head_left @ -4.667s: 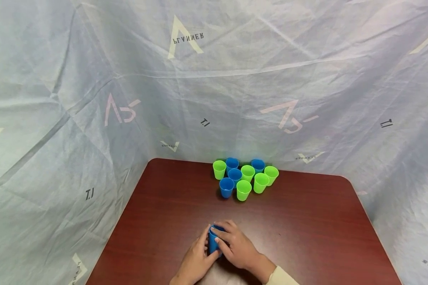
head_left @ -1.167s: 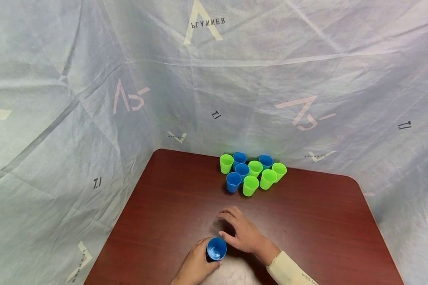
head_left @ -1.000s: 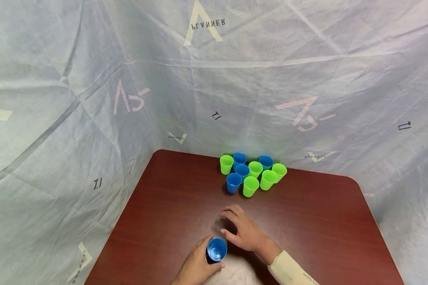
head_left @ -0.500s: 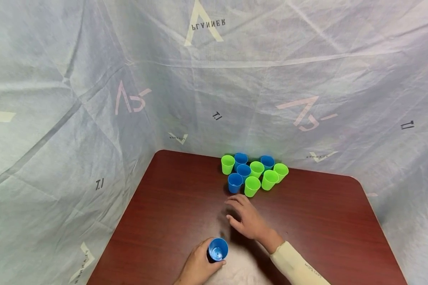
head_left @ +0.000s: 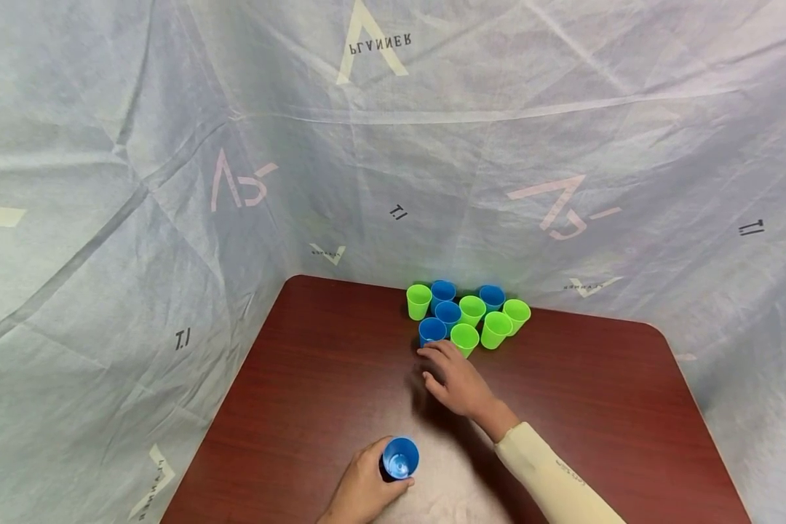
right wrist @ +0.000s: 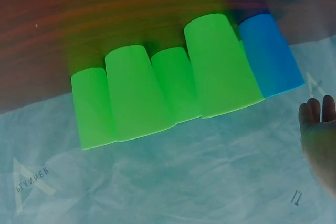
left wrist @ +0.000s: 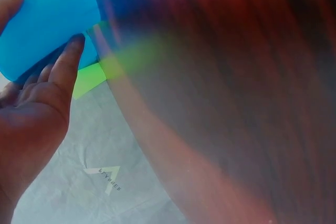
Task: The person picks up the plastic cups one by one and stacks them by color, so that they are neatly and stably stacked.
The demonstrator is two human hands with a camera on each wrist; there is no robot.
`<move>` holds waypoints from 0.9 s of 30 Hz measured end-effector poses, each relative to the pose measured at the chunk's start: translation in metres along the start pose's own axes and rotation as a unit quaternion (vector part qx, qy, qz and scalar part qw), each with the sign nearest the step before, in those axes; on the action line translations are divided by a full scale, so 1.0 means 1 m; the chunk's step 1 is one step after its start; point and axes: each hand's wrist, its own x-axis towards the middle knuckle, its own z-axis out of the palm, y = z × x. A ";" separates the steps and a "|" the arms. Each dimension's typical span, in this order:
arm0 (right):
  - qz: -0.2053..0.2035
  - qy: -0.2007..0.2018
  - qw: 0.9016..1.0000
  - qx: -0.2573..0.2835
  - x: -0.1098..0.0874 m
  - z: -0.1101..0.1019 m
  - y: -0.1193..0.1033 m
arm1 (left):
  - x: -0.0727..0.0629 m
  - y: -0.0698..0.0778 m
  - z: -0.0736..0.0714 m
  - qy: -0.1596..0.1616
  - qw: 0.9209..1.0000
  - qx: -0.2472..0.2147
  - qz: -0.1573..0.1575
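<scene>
Near the front of the table, my left hand (head_left: 365, 482) holds an upright blue cup (head_left: 400, 458), thumb on one side and fingers on the other. The left wrist view shows the same blue cup (left wrist: 50, 24) between thumb and fingers. My right hand (head_left: 456, 378) is stretched out over the table with fingers loosely bent and nothing in them. Its fingertips overlap the lower part of the front blue cup (head_left: 431, 330) in the head view. Right beside that cup stands a green cup (head_left: 464, 337), partly covered by the hand. In the right wrist view, the hand shows at the right edge near a blue cup (right wrist: 270, 56).
More cups stand upright in a cluster at the back: blue ones such as the back-right blue cup (head_left: 492, 296), and green ones such as the left green cup (head_left: 418, 302). The brown table (head_left: 301, 378) ends at a grey printed cloth (head_left: 432, 160).
Earlier both hands were on the blue cup near the front. The right hand has let go and moved forward to the cluster, while the left still holds the cup.
</scene>
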 end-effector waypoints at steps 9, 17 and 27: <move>0.004 -0.014 1.000 -0.011 0.015 0.003 0.011 | 0.003 -0.001 0.000 -0.015 1.000 -0.009 -0.018; 0.022 -0.028 0.999 -0.016 0.027 0.010 0.010 | 0.001 0.001 -0.002 -0.016 0.999 0.000 -0.033; 0.022 -0.016 0.999 -0.027 0.030 0.015 0.016 | 0.001 0.000 -0.001 -0.020 1.000 0.002 -0.016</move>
